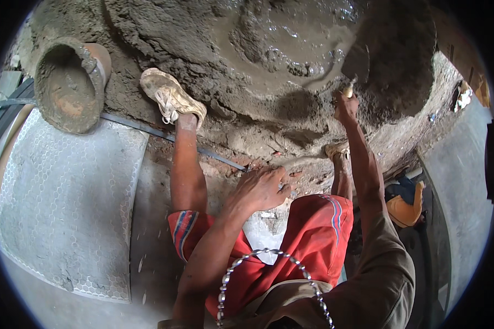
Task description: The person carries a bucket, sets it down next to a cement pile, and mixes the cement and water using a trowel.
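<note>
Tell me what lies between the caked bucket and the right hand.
In the head view, the left shoe stands there, nearer the bucket; grey wet mix fills the rest up to the right hand.

Bucket [100, 59] left of mortar [258, 49]

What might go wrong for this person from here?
The left shoe is right by the wet mix, so it might slip. The right hand grips the trowel bare, so it could get splashed. The bucket stands close to that foot and might get knocked.
</note>
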Action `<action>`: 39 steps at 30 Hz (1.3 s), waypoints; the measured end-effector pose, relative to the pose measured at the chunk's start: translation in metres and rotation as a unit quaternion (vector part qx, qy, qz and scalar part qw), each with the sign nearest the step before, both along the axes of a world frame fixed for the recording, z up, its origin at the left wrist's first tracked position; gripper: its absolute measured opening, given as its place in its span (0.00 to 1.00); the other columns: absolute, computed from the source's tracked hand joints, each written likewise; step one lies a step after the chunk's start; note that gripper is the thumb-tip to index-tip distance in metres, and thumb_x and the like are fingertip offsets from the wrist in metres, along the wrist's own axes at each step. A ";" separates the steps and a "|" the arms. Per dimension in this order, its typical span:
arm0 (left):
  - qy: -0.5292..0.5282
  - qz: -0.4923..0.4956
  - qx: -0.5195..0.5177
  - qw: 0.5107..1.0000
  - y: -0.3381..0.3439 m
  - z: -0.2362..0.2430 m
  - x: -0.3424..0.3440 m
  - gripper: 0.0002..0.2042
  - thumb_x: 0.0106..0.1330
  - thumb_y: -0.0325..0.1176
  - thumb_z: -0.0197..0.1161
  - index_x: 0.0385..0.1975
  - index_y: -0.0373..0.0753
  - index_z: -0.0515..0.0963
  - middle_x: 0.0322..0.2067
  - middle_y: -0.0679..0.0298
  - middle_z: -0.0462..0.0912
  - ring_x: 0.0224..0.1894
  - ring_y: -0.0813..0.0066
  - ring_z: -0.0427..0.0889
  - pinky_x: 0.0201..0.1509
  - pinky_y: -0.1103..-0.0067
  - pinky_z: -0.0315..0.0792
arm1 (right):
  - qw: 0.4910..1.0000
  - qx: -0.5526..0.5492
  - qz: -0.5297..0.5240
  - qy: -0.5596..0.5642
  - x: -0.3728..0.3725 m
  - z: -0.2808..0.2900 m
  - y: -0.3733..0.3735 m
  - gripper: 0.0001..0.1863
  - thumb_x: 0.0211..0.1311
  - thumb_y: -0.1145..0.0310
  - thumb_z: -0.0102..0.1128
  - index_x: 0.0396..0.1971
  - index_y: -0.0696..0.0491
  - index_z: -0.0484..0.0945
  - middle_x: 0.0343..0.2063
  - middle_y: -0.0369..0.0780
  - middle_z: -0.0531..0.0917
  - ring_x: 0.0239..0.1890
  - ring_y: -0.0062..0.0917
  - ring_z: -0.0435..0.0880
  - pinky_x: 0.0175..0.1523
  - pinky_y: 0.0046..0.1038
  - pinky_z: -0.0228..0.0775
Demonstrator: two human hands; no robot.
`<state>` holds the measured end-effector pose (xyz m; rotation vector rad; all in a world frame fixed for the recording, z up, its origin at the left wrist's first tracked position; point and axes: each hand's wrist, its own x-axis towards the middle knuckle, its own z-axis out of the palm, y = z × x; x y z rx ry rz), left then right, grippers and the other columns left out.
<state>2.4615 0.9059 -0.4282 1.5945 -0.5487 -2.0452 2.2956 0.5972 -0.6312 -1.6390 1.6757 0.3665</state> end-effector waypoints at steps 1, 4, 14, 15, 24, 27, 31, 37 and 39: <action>0.002 -0.005 0.006 1.000 0.002 0.000 -0.002 0.17 0.57 0.45 0.54 0.38 0.38 0.71 0.36 0.51 0.78 0.42 0.55 0.76 0.44 0.66 0.68 | 0.999 0.010 -0.038 -0.029 -0.004 0.001 0.006 0.08 0.49 0.68 0.61 0.26 0.53 0.72 0.19 0.33 0.73 0.17 0.16 0.71 0.19 0.20 0.63; -0.020 -0.012 0.010 1.000 0.004 0.000 -0.006 0.17 0.57 0.45 0.54 0.38 0.38 0.70 0.35 0.52 0.78 0.41 0.55 0.76 0.44 0.66 0.68 | 0.994 0.101 0.000 -0.046 -0.013 -0.013 0.053 0.08 0.51 0.67 0.58 0.27 0.54 0.71 0.19 0.34 0.74 0.17 0.18 0.72 0.19 0.22 0.66; -0.023 -0.003 0.020 1.000 0.001 0.001 0.001 0.18 0.57 0.45 0.53 0.39 0.37 0.70 0.35 0.50 0.78 0.41 0.52 0.76 0.44 0.64 0.68 | 0.935 0.339 0.007 -0.104 0.092 -0.032 0.189 0.07 0.46 0.75 0.56 0.27 0.57 0.69 0.16 0.36 0.73 0.15 0.21 0.72 0.18 0.24 0.65; -0.016 0.009 0.017 1.000 -0.002 0.002 0.001 0.18 0.57 0.45 0.53 0.39 0.37 0.70 0.35 0.50 0.78 0.41 0.52 0.76 0.44 0.65 0.68 | 0.935 0.338 0.010 -0.104 0.093 -0.030 0.187 0.07 0.46 0.75 0.56 0.27 0.57 0.69 0.16 0.36 0.73 0.15 0.21 0.72 0.18 0.24 0.65; 0.012 0.030 -0.017 0.999 0.010 0.005 0.004 0.18 0.56 0.44 0.53 0.40 0.38 0.72 0.38 0.54 0.78 0.43 0.56 0.76 0.46 0.65 0.69 | 0.961 0.238 0.044 -0.133 0.150 0.077 0.189 0.10 0.46 0.75 0.54 0.31 0.57 0.68 0.19 0.37 0.74 0.16 0.19 0.71 0.19 0.21 0.66; 0.027 -0.014 -0.021 0.999 0.008 0.011 0.010 0.19 0.56 0.44 0.51 0.41 0.38 0.72 0.39 0.53 0.78 0.44 0.57 0.76 0.46 0.65 0.69 | 0.963 0.221 0.068 -0.140 0.183 0.113 0.194 0.11 0.45 0.75 0.55 0.31 0.57 0.68 0.19 0.37 0.74 0.16 0.18 0.72 0.19 0.20 0.66; 0.018 -0.006 -0.022 1.000 0.018 0.012 0.018 0.20 0.56 0.45 0.49 0.41 0.38 0.72 0.39 0.49 0.77 0.43 0.56 0.77 0.47 0.65 0.68 | 0.950 0.230 0.166 -0.131 0.245 0.151 0.229 0.13 0.44 0.73 0.56 0.33 0.58 0.69 0.20 0.37 0.74 0.16 0.18 0.72 0.19 0.19 0.65; -0.005 0.027 -0.045 0.999 0.020 0.014 0.026 0.18 0.57 0.46 0.50 0.39 0.42 0.77 0.40 0.55 0.78 0.41 0.57 0.77 0.47 0.66 0.69 | 0.843 0.203 0.430 -0.251 0.337 0.154 0.305 0.19 0.45 0.68 0.56 0.38 0.61 0.68 0.22 0.44 0.77 0.21 0.31 0.77 0.27 0.31 0.72; -0.018 0.044 -0.014 0.999 0.010 0.017 0.039 0.16 0.57 0.46 0.51 0.36 0.41 0.78 0.37 0.55 0.79 0.41 0.60 0.78 0.46 0.68 0.70 | 0.810 0.150 0.510 -0.249 0.358 0.145 0.317 0.18 0.45 0.68 0.55 0.37 0.61 0.68 0.23 0.47 0.78 0.25 0.37 0.80 0.28 0.34 0.73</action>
